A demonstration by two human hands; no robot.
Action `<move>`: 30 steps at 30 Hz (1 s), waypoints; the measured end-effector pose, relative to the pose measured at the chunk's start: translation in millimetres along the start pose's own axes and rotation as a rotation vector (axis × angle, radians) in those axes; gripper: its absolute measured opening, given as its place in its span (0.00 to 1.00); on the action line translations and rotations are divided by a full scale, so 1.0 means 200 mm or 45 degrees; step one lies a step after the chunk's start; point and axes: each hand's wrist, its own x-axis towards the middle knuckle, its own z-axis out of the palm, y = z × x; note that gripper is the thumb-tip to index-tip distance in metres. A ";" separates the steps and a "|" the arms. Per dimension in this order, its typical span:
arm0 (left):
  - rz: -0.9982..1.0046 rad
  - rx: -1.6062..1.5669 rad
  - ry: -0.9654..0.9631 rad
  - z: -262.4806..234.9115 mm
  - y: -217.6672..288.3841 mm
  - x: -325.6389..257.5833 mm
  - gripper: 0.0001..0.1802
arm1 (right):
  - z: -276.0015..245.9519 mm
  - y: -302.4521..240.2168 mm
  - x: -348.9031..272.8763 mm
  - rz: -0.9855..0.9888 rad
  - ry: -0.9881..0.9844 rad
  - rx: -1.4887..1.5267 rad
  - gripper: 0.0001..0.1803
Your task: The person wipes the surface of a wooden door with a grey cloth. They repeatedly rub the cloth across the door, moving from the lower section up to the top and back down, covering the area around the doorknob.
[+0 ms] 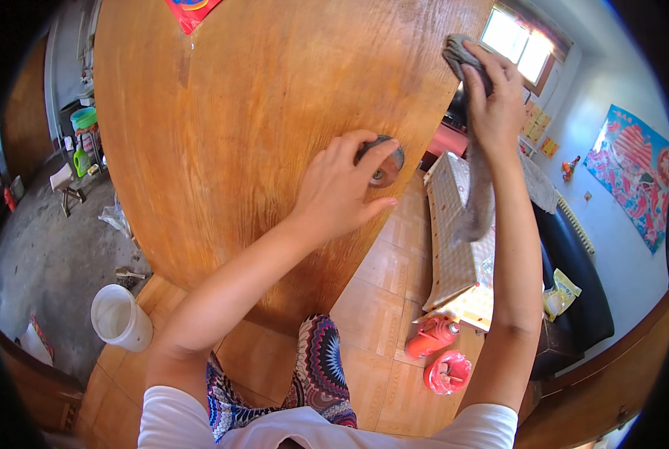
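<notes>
In front of me stands a wooden door point(237, 135) with a brown, grained face. My left hand point(334, 179) is at the round door knob point(388, 168), its fingers curled over the top and the thumb below. Part of the knob shows between finger and thumb. Higher up, at the door's right edge, my right hand point(495, 97) grips a folded grey cloth point(460, 54) and presses it to the wood. A long end of the cloth hangs beneath the hand, beside my forearm.
A white bucket point(122, 318) stands on the floor at lower left. Right of the door are a covered low table point(450, 247), a red thermos bottle point(430, 337), a small red bin point(448, 373) and a black sofa point(574, 277). A red hanging paper point(192, 11) touches the door's top.
</notes>
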 end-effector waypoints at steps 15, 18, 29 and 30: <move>-0.087 0.089 -0.060 0.11 0.04 0.02 0.29 | 0.24 0.27 0.22 0.274 0.149 0.074 0.28; -0.105 0.070 -0.069 0.11 0.07 0.03 0.28 | 0.24 0.32 0.35 0.313 0.145 0.314 0.26; -0.154 0.069 -0.096 0.09 0.02 0.00 0.28 | 0.47 0.08 -0.14 0.643 0.378 0.674 0.25; -0.152 0.050 -0.100 0.09 0.04 0.01 0.28 | 0.48 0.17 -0.01 0.585 0.431 0.562 0.28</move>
